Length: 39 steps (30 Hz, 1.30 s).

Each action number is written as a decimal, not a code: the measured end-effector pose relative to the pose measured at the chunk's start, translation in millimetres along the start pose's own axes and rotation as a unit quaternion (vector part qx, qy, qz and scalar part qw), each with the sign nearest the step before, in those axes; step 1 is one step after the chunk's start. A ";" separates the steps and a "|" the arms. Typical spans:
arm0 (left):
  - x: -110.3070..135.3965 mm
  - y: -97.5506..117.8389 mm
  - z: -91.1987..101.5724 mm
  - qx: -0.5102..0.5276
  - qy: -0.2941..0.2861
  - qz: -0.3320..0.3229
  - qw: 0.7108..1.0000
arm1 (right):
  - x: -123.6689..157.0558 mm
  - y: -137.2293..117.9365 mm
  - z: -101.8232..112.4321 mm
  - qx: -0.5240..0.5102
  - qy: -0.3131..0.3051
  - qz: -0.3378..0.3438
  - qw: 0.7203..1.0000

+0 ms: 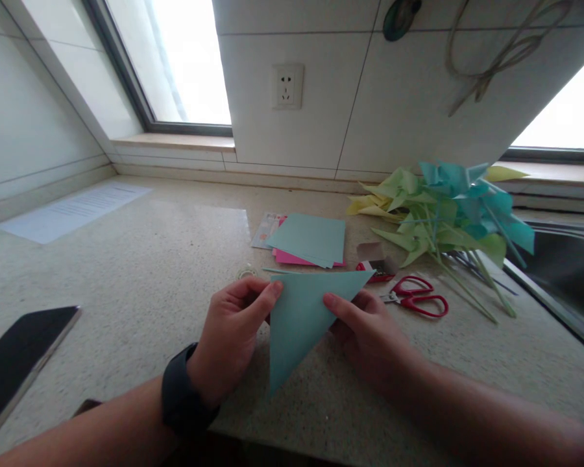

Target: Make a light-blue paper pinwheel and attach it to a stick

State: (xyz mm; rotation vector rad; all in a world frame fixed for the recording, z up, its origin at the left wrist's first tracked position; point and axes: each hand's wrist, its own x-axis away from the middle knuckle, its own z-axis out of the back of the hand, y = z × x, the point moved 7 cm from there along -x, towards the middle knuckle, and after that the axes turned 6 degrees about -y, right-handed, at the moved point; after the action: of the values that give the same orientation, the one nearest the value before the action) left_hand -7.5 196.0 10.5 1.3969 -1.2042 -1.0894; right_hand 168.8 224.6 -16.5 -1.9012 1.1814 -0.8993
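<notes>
A light blue sheet of paper (299, 318), folded into a triangle, is held up above the counter between both hands. My left hand (236, 324) pinches its upper left corner between thumb and fingers. On the slanted right edge, my right hand (365, 324) grips it with the thumb on the front and the fingers behind. Past the triangle lies a stack of square paper (311, 237), pale blue over pink. Red-handled scissors (416, 298) rest to the right of my right hand, beside a small open red box (377, 264) partly hidden by the triangle's tip.
Several green, yellow and blue paper pinwheels (442, 207) on sticks are heaped at the back right, next to a sink (564, 259). A dark phone (22, 363) lies on the left, and a printed sheet (78, 211) at the back left. Behind is a tiled wall with a socket (287, 86).
</notes>
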 end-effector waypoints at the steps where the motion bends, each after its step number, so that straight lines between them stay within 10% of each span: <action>1: 0.1 -0.5 -0.1 0.004 -0.001 0.001 1.000 | -0.5 -0.4 1.3 -0.001 0.005 0.001 1.000; 39: 2.9 -4.2 -3.9 0.135 0.017 0.066 0.988 | 4.5 8.4 -8.5 0.094 -0.108 -0.021 0.990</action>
State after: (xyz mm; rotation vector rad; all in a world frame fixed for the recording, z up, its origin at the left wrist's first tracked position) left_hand -2.7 193.7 6.8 1.5087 -1.4386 -0.8306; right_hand 159.6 216.0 -18.5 -1.8238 0.9005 -0.7752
